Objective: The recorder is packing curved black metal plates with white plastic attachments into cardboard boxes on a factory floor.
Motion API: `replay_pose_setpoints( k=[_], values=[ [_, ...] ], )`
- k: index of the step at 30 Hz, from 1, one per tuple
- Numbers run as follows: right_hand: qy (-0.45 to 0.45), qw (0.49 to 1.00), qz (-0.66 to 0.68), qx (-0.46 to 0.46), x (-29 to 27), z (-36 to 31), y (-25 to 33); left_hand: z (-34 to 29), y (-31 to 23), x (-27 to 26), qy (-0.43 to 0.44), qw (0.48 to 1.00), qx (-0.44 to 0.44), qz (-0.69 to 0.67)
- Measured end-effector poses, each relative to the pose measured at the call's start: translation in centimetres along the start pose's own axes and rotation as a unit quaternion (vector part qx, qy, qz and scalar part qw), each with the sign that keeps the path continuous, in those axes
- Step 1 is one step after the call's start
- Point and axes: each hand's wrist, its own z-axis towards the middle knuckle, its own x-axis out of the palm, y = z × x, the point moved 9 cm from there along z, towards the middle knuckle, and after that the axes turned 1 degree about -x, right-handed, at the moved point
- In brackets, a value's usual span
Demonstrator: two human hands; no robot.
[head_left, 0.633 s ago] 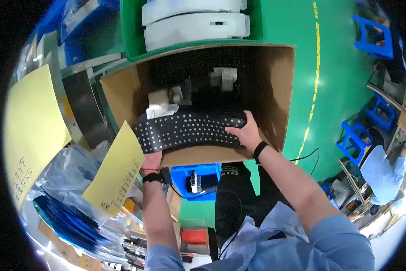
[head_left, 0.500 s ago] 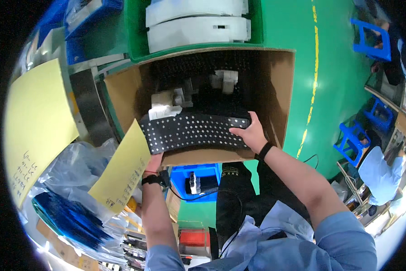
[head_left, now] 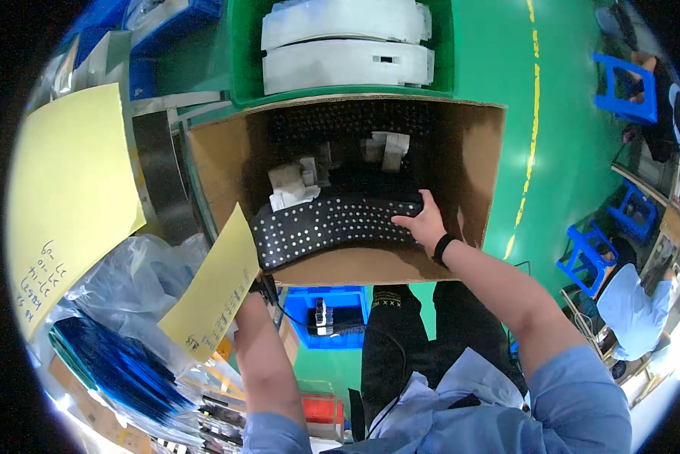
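A black strip (head_left: 317,229) with rows of whitish dots lies along the near side inside an open cardboard box (head_left: 340,268). My right hand (head_left: 424,225) is closed on its right end, thumb over the dotted face and the other fingers out of sight behind. By the strip's left end, my left forearm (head_left: 268,356) passes up behind a hanging yellow paper (head_left: 211,295), which with the box edge hides the left hand's fingers. Behind the strip are whitish paper tags (head_left: 294,185) and more (head_left: 389,147) on dark goods deeper in the box.
A green crate (head_left: 241,76) with white curved pieces adjoins the box's far side. Below the box is a blue bin (head_left: 302,310) with dark goods. Clear plastic bags (head_left: 139,276) and a larger yellow sheet (head_left: 79,181) are at left. A co-worker (head_left: 631,310) and blue stools are at right.
My left hand has slipped out of view behind the yellow paper. My right hand keeps its hold on the strip. The whole view has shifted slightly, with the box lower and further right.
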Motion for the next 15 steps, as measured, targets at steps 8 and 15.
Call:
replay_pose_setpoints(
  k=[8,15],
  values=[
    [-0.007,0.999,-0.02,0.04,5.7,2.2,-5.5,3.6,2.1,3.2,0.029,0.864,-0.247,-0.437],
    [0.029,0.992,0.011,0.124,8.4,7.0,-8.7,5.5,2.0,7.5,0.04,0.827,-0.369,-0.422]
  ],
)
